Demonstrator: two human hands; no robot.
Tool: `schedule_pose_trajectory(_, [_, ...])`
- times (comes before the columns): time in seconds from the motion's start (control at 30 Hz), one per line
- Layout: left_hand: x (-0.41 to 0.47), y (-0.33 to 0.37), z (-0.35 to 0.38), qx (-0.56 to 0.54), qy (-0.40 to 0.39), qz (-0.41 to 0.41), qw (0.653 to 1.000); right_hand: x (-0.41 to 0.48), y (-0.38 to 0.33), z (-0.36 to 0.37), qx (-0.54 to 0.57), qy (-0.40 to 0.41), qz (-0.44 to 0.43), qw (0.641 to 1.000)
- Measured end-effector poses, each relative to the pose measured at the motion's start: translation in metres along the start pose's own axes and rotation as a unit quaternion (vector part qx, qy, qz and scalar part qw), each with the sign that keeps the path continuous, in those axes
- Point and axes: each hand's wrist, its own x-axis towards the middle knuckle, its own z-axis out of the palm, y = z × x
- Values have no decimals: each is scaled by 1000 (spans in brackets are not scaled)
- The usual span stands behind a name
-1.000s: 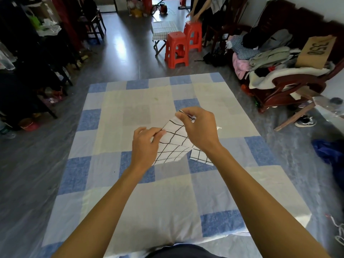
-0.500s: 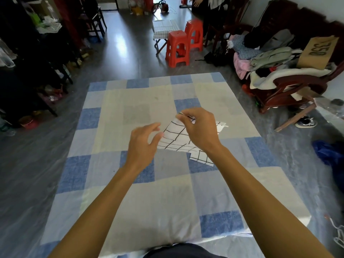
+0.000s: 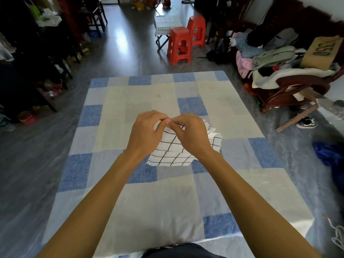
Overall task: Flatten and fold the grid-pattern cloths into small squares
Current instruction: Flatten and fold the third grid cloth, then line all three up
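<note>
A white cloth with a black grid pattern [image 3: 171, 155] lies crumpled in the middle of a blue and cream checked sheet [image 3: 163, 198]. My left hand [image 3: 147, 133] and my right hand [image 3: 189, 135] meet above its far edge. Both pinch the same raised corner of the cloth between thumb and fingers. The near part of the cloth rests on the sheet, and its right side is bunched up beside my right wrist. The hands hide the cloth's far part.
The sheet covers a low surface on a grey floor. Two red stools [image 3: 179, 45] and a small table with another grid cloth [image 3: 165, 25] stand beyond it. A wooden chair piled with clothes [image 3: 283, 71] is at the right, dark furniture [image 3: 37, 53] at the left.
My left hand let go of the cloth's left corner, then moved right to meet my right hand at the raised corner. The cloth sank lower onto the sheet.
</note>
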Motion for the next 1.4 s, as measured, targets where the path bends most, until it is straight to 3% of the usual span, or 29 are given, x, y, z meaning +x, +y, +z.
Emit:
schedule_pose_trajectory(0.4, [1,-71,-28,-8,39,-85,996,15,36,11,-115,-46,60,991])
schedule_pose_trajectory(0.57, [2,-100,-37,-4,33,-108,994,27,38,14,-145,-19,83,986])
schedule_pose_trajectory(0.8, [-12,-116,-41,0,39,-114,993,20,43,25,-176,32,39,983])
schedule_pose_trajectory(1.0, [-85,-108,-22,-11,6,-142,990,-43,64,34,-152,4,39,988])
schedule_pose_trajectory(1.4, [-248,-54,18,25,-74,-261,962,-196,103,43,-109,-145,96,979])
